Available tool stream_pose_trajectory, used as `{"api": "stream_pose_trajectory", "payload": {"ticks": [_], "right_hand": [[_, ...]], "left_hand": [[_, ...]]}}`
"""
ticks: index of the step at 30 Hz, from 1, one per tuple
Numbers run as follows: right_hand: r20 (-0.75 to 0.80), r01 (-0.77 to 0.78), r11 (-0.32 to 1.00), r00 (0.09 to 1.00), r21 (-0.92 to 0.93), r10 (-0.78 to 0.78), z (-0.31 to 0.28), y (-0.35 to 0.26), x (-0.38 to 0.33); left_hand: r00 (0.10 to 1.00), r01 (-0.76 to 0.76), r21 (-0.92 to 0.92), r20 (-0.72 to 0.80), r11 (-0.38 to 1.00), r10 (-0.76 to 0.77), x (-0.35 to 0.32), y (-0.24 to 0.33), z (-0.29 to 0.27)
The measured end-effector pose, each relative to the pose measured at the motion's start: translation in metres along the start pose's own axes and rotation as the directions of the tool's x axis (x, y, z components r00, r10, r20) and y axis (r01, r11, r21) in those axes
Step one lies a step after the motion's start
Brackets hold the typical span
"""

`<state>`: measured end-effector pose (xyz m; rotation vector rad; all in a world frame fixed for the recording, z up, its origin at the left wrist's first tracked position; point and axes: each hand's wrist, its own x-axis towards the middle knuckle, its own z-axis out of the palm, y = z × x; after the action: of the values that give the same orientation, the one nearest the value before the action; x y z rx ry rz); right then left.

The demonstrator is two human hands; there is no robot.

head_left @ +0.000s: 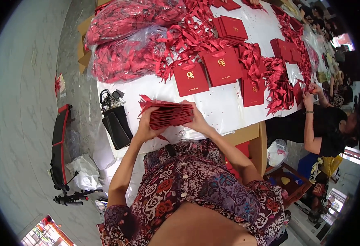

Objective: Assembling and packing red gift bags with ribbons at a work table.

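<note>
Between both hands I hold a thick stack of flat red paper bags [171, 115], its layered edges facing me. My left hand [148, 125] is closed round the stack's left end, where red ribbon ends stick out. My right hand [197, 119] grips its right end. The stack is above the near edge of the white-covered table [212, 110]. Beyond it lie two red bags with gold print: a left bag [191, 79] and a right bag [221, 65].
Plastic sacks of red ribbon [124, 57] fill the far left. Loose ribbons [249, 61] and more bag stacks [231, 28] spread across the table. A black pouch [117, 127] lies left of my hands. An open cardboard box [249, 143] stands at right. Another person [311, 123] works at the right edge.
</note>
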<state>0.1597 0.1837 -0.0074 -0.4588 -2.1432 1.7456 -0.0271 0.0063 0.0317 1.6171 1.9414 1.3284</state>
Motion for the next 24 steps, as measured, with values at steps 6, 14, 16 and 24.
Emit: {"api": "stream_pose_trajectory", "payload": {"ticks": [6, 14, 16, 24], "right_hand": [[0.054, -0.131, 0.986, 0.991, 0.104, 0.126, 0.006, 0.010, -0.007], [-0.134, 0.038, 0.998, 0.990, -0.042, -0.043, 0.022, 0.002, -0.006], [-0.124, 0.000, 1.000, 0.992, -0.005, -0.001, 0.025, 0.004, -0.002], [-0.150, -0.065, 0.998, 0.986, 0.018, 0.067, 0.015, 0.019, -0.004]], "left_hand": [[0.985, 0.103, -0.281, -0.106, 0.954, -0.138, -0.004, 0.000, 0.017], [0.987, 0.163, -0.238, 0.030, 0.958, -0.161, -0.002, -0.010, 0.011], [0.964, 0.258, -0.302, 0.021, 0.918, -0.264, -0.001, -0.005, 0.010], [0.976, 0.209, -0.118, -0.040, 0.971, -0.215, 0.009, -0.012, 0.021]]}}
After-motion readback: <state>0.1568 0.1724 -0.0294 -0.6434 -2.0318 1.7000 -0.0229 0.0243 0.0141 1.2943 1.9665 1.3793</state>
